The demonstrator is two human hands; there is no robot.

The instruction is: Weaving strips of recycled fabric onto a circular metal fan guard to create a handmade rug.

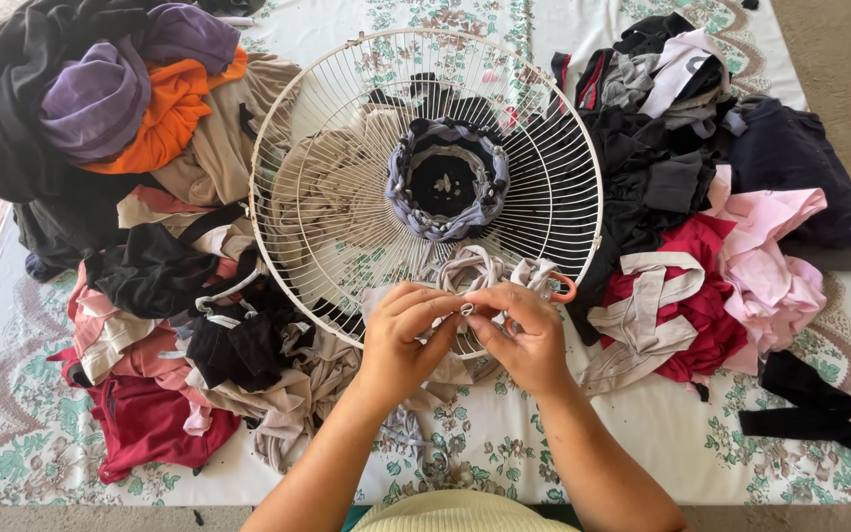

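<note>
Pinching a grey fabric strip (pixel 468 308) at the near rim of the white fan guard (pixel 425 187), left hand (pixel 404 340) and right hand (pixel 526 335) both grip it; keeping it taut against the wire would help.

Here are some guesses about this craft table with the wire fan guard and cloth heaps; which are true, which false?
1. Both hands pinch a pale fabric strip at the near rim of the fan guard. True.
2. A braided cloth ring sits at the guard's centre. True.
3. The left hand holds scissors. False: it grips only fabric, as does the right hand.
4. The orange cloth lies to the right. False: it is in the left heap.
</note>
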